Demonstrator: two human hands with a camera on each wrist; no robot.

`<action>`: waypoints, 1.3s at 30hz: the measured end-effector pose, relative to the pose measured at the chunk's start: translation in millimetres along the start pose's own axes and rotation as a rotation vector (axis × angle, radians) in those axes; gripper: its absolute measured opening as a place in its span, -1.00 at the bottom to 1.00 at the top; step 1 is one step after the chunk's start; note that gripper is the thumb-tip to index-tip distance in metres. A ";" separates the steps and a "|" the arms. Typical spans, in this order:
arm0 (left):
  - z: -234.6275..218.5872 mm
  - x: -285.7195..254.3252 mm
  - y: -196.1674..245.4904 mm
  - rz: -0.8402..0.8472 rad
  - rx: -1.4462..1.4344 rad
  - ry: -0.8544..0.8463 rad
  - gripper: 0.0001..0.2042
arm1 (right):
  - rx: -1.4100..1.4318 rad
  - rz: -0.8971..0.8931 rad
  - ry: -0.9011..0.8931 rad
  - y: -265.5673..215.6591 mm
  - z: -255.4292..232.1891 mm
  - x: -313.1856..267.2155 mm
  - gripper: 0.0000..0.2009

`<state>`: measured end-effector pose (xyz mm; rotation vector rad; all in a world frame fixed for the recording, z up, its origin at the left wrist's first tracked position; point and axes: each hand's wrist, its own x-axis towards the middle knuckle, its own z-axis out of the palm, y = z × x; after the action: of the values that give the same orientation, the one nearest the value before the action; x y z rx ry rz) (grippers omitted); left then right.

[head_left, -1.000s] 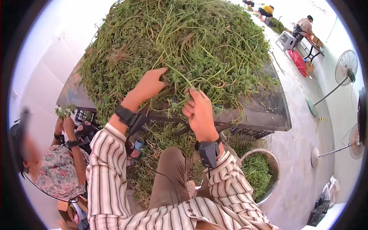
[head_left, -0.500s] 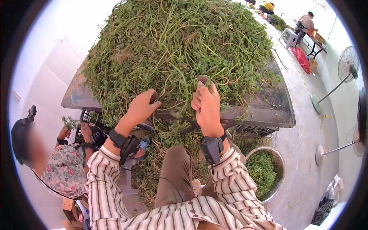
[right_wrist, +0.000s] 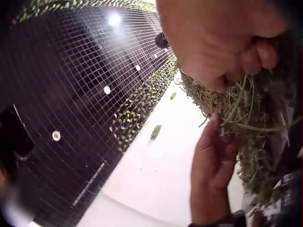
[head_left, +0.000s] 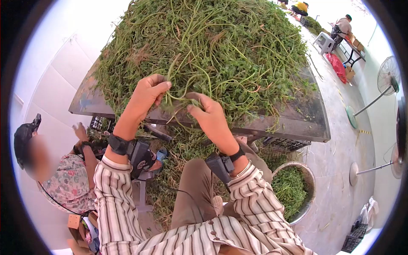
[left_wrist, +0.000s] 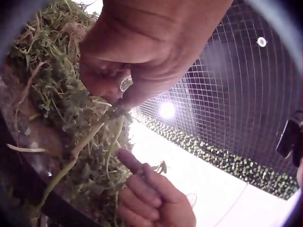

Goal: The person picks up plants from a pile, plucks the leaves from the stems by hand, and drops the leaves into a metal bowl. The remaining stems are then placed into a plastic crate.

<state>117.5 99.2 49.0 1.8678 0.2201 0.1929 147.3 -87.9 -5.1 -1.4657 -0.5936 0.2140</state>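
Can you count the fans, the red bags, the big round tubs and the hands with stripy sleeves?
Tall standing fans with round bases: 2
Shiny red bag: 1
Round tub of green plants: 1
Bare hands below striped sleeves: 2
Total: 6

1 lg plant pile (head_left: 204, 46) — 2 fans (head_left: 386, 72), 1 rnd tub (head_left: 313, 182)

The plant heap (head_left: 204, 46) lies on the table (head_left: 304, 129) — the tub (head_left: 313, 182) nearer, right.
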 end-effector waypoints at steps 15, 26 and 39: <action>-4.6 7.2 37.5 0.223 -0.409 0.135 -0.87 | -0.364 -0.180 0.249 -1.3 -12.8 8.6 -0.63; -91.0 3.3 54.7 0.437 -0.408 0.515 -0.85 | -0.246 -0.106 0.318 0.8 -47.0 20.7 -0.76; -7.1 -10.9 38.2 0.265 -0.275 0.170 -0.82 | 0.259 -0.069 0.129 -22.5 -12.0 8.5 -0.84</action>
<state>107.4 91.7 87.3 1.6021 0.0573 0.5390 155.6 -96.8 18.9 -1.1965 -0.4917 0.1354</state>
